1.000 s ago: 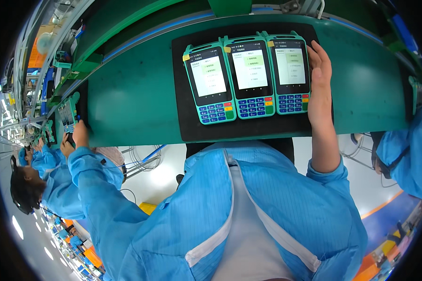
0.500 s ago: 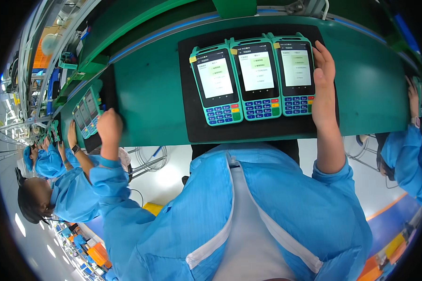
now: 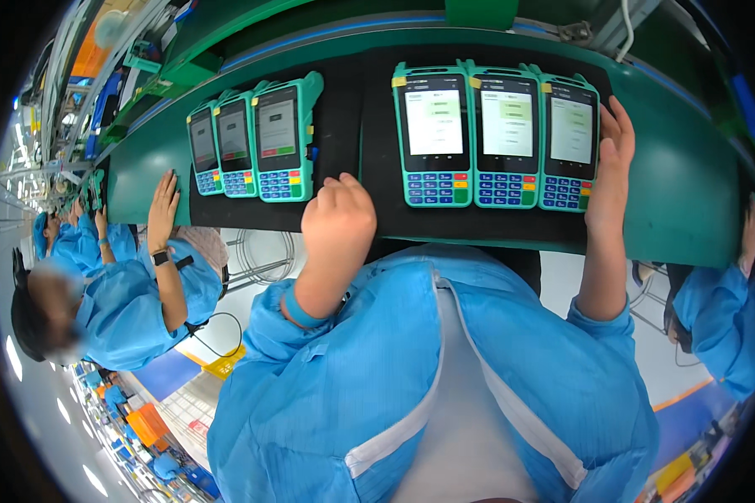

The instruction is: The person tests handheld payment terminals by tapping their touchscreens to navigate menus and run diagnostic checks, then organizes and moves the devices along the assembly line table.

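Note:
Three teal card payment terminals [image 3: 506, 134], with lit white screens and coloured keypads, stand side by side on a black mat [image 3: 428, 225]. My right hand [image 3: 610, 172] lies along the outer side of the rightmost one, fingers stretched out and the thumb apart. To the left, a second black mat [image 3: 340, 109] carries three similar terminals [image 3: 278, 138] with dark grey screens. My left hand [image 3: 340, 214] is closed at the near right corner of that mat, beside the closest terminal. Its fingertips are hidden beneath the fist.
Both mats rest on a long green bench [image 3: 684, 201] with a raised green frame [image 3: 482, 12] behind. At the left, a co-worker's hand [image 3: 164, 205] is beside the left mat. Another person's sleeve [image 3: 721, 306] shows at the right edge. A coiled cable [image 3: 264, 256] hangs below the bench.
My left hand has moved right, and the left mat with its three terminals has come right with it, up beside the other mat. My right hand stays against the rightmost terminal.

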Tool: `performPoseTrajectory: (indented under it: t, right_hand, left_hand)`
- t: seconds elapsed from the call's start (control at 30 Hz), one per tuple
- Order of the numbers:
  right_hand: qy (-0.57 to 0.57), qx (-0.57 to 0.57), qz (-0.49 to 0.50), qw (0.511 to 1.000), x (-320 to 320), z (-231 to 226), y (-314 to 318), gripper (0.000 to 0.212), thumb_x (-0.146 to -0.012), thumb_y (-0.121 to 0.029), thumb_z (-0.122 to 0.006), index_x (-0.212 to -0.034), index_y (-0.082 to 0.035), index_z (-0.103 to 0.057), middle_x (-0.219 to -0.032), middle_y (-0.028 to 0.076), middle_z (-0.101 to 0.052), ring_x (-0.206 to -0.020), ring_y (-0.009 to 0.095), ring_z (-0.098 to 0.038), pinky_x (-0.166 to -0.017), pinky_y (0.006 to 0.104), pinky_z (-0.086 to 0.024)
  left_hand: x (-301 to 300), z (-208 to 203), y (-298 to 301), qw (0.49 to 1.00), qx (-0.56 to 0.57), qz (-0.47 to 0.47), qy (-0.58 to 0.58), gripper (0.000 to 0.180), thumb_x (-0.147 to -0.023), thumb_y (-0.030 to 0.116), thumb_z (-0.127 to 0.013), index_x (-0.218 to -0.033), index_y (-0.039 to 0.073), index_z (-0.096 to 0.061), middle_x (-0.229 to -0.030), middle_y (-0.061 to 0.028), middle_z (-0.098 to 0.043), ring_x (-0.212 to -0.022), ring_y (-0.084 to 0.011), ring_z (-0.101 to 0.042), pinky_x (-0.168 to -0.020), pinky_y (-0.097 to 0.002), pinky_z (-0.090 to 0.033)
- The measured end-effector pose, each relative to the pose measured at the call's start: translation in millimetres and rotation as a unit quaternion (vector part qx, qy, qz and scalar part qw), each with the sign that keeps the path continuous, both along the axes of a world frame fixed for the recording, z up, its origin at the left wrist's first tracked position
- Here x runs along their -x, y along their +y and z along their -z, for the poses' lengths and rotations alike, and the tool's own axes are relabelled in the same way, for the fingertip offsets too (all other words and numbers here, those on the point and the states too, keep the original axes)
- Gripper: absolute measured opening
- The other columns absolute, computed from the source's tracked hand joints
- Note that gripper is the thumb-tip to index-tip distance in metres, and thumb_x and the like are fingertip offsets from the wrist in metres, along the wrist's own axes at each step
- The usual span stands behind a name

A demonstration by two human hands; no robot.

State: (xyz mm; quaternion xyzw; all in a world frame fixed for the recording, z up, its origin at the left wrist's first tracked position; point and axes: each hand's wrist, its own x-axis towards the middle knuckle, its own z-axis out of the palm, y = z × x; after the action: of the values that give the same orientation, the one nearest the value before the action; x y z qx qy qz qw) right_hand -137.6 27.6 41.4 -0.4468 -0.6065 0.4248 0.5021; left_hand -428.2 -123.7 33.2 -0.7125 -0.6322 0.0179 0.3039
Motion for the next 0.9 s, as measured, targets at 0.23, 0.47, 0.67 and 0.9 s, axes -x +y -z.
performPoseTrajectory:
  t: [0.23,0.47,0.67,0.9]
  right_hand:
    - [-0.031,-0.001,0.03,0.999,-3.2,6.2,4.7,0.064,-0.099,-0.046,-0.04,-0.148,-0.005,-0.03,-0.145,0.027,-0.039,-0.135,0.033,-0.04,-0.112,0.0401,-0.028]
    - [-0.035,-0.01,0.026,0.999,-5.4,10.0,5.9,0.065,-0.098,-0.045,-0.041,-0.148,-0.005,-0.03,-0.145,0.027,-0.038,-0.138,0.033,-0.037,-0.113,0.0408,-0.026]
    - [-0.033,-0.011,0.032,0.999,-4.7,9.7,5.3,0.064,-0.098,-0.045,-0.041,-0.148,-0.006,-0.031,-0.145,0.028,-0.039,-0.136,0.033,-0.039,-0.112,0.0402,-0.028]
    - [-0.022,-0.009,0.027,0.999,-4.2,11.9,6.4,0.065,-0.098,-0.045,-0.041,-0.148,-0.005,-0.03,-0.144,0.026,-0.04,-0.135,0.032,-0.041,-0.111,0.0395,-0.03]
  left_hand:
    - [-2.1,-15.1,-4.7,0.987,0.063,-0.049,-0.136,0.032,-0.07,0.006,-0.067,-0.101,0.001,-0.068,-0.088,-0.0126,-0.068,-0.076,-0.0233,-0.063,-0.064,-0.0312,-0.053]
    - [40.5,-26.5,-7.7,0.952,-0.137,-0.108,-0.253,0.028,-0.078,0.016,-0.067,-0.105,0.011,-0.072,-0.079,-0.0037,-0.054,-0.074,-0.0237,-0.051,-0.069,-0.0389,-0.038]
    - [61.9,-16.1,-10.6,0.946,-0.127,-0.148,-0.259,0.033,-0.078,0.021,-0.069,-0.111,0.017,-0.072,-0.085,-0.0048,-0.051,-0.08,-0.0245,-0.049,-0.074,-0.0381,-0.038]
    - [103.0,-12.5,-18.1,0.93,-0.162,-0.235,-0.23,0.033,-0.082,0.025,-0.067,-0.113,0.018,-0.072,-0.087,-0.0066,-0.052,-0.085,-0.0274,-0.049,-0.078,-0.0408,-0.039]
